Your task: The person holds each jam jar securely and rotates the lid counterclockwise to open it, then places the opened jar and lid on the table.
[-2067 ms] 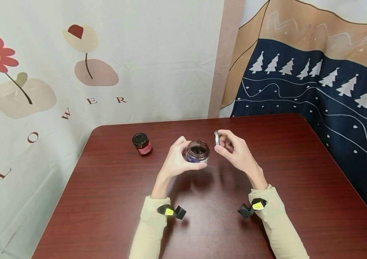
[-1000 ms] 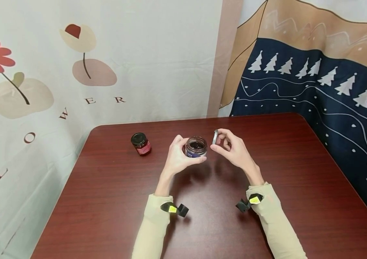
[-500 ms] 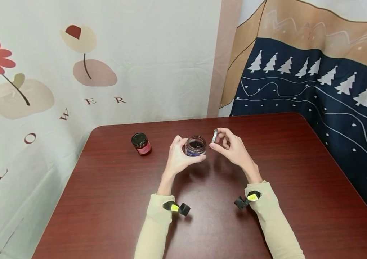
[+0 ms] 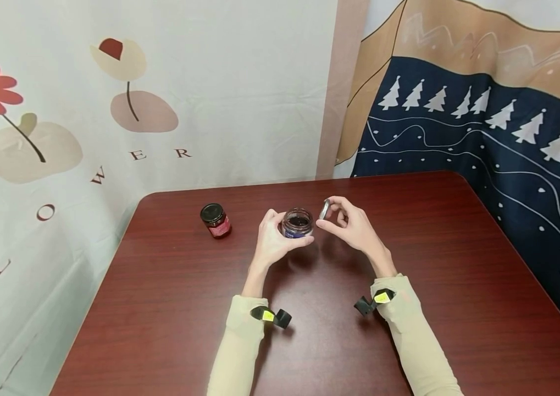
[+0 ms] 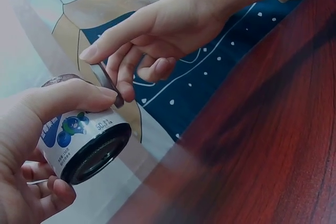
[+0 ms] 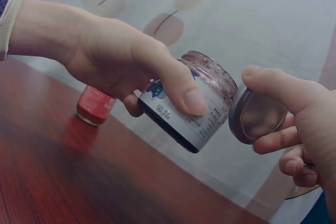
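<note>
My left hand [image 4: 271, 242] grips an uncapped jam jar [image 4: 298, 224] around its side, thumb across the front. Dark contents show through its mouth in the head view. Blueberries are printed on the jar's white label [image 5: 86, 127] in the left wrist view, and its base is raised off the table. Between thumb and fingers my right hand [image 4: 351, 223] pinches a round metal lid [image 6: 257, 115] by its rim. The lid stands on edge just right of the jar's mouth. Its far face is hidden in the head view.
A second jar [image 4: 216, 220], with a black lid and red label, stands closed on the reddish-brown table [image 4: 171, 308] to the left. Behind the table hang a pale flower-print cloth [image 4: 245, 99] and a navy cloth with white trees [image 4: 423, 132].
My right hand has moved left with the lid, which now tilts more and is closer to the jar's mouth. The left hand has shifted slightly up with the jar. The red-labelled jar stays put.
</note>
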Demonstrator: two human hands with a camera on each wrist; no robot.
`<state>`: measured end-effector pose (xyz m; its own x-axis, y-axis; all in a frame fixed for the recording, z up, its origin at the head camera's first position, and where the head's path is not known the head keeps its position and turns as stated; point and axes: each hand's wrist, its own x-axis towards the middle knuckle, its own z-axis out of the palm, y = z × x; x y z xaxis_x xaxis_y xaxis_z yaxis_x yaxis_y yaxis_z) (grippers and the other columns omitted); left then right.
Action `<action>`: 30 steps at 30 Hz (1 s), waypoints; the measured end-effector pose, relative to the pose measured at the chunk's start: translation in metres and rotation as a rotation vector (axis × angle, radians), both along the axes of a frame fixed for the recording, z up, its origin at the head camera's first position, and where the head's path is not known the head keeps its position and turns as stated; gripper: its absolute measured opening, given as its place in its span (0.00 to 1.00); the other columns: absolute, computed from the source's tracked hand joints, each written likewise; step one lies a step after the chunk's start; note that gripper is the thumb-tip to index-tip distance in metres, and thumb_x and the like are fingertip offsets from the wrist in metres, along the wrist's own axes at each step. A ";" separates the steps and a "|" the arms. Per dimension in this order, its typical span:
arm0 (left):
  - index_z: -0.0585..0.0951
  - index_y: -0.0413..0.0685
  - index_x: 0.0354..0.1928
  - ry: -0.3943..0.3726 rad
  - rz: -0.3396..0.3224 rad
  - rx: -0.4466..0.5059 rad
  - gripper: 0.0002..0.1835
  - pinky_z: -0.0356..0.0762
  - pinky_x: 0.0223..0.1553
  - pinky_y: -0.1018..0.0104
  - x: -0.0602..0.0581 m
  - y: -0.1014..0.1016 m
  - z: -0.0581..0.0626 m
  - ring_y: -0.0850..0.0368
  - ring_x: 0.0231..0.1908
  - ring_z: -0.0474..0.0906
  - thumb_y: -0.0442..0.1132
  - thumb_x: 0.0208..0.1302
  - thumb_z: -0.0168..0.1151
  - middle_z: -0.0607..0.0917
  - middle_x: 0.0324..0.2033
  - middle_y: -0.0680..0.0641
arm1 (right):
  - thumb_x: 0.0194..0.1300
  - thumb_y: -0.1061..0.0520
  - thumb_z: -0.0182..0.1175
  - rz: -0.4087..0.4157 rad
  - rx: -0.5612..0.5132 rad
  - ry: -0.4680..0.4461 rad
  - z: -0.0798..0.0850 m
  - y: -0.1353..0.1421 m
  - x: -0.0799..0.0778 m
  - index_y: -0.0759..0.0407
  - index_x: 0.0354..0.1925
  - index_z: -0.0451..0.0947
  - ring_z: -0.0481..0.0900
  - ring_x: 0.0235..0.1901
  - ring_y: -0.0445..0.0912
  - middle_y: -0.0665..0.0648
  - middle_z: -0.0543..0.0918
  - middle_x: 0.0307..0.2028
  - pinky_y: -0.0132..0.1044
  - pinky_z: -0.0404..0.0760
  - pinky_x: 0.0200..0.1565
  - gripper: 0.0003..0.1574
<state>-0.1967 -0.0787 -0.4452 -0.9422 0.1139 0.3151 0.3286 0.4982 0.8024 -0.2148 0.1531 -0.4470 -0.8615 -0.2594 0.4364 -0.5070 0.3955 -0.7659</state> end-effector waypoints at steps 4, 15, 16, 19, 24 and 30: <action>0.87 0.47 0.45 -0.009 0.020 -0.003 0.31 0.70 0.42 0.60 -0.002 0.000 -0.003 0.54 0.39 0.72 0.51 0.35 0.86 0.74 0.33 0.51 | 0.57 0.54 0.76 -0.007 0.012 -0.012 -0.002 -0.001 -0.002 0.58 0.58 0.74 0.66 0.23 0.47 0.52 0.81 0.37 0.35 0.63 0.26 0.34; 0.87 0.47 0.47 -0.031 0.052 -0.011 0.33 0.69 0.41 0.61 -0.007 0.001 -0.010 0.53 0.39 0.71 0.51 0.35 0.86 0.73 0.33 0.50 | 0.56 0.52 0.76 -0.025 0.029 -0.060 -0.010 -0.003 -0.007 0.59 0.58 0.75 0.66 0.24 0.44 0.54 0.80 0.38 0.35 0.64 0.27 0.35; 0.87 0.46 0.47 -0.034 0.054 -0.012 0.33 0.69 0.41 0.61 -0.007 0.001 -0.010 0.53 0.39 0.71 0.51 0.35 0.86 0.73 0.33 0.50 | 0.56 0.52 0.76 -0.029 0.034 -0.070 -0.011 -0.003 -0.007 0.58 0.59 0.75 0.66 0.24 0.44 0.54 0.80 0.38 0.36 0.64 0.27 0.35; 0.87 0.45 0.47 -0.049 0.066 -0.019 0.34 0.69 0.41 0.61 -0.008 0.001 -0.012 0.52 0.39 0.71 0.51 0.34 0.86 0.73 0.33 0.49 | 0.56 0.50 0.76 -0.035 0.049 -0.094 -0.015 -0.003 -0.008 0.58 0.58 0.75 0.66 0.24 0.45 0.56 0.81 0.39 0.36 0.65 0.28 0.35; 0.87 0.44 0.48 -0.068 0.086 -0.012 0.35 0.69 0.42 0.60 -0.010 0.002 -0.017 0.52 0.39 0.71 0.51 0.34 0.86 0.73 0.34 0.49 | 0.56 0.49 0.76 -0.043 0.052 -0.119 -0.022 -0.002 -0.009 0.59 0.58 0.75 0.67 0.25 0.46 0.57 0.81 0.40 0.38 0.66 0.29 0.35; 0.86 0.43 0.49 -0.094 0.105 -0.007 0.36 0.70 0.45 0.58 -0.012 0.002 -0.023 0.50 0.41 0.71 0.49 0.34 0.87 0.73 0.34 0.50 | 0.57 0.49 0.75 -0.052 0.077 -0.157 -0.028 -0.003 -0.011 0.58 0.58 0.74 0.68 0.27 0.46 0.58 0.81 0.41 0.37 0.67 0.30 0.35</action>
<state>-0.2091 -0.0769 -0.4687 -0.9744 0.0154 0.2242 0.1978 0.5317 0.8235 -0.2253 0.1497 -0.4748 -0.9306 -0.2400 0.2762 -0.3610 0.4788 -0.8002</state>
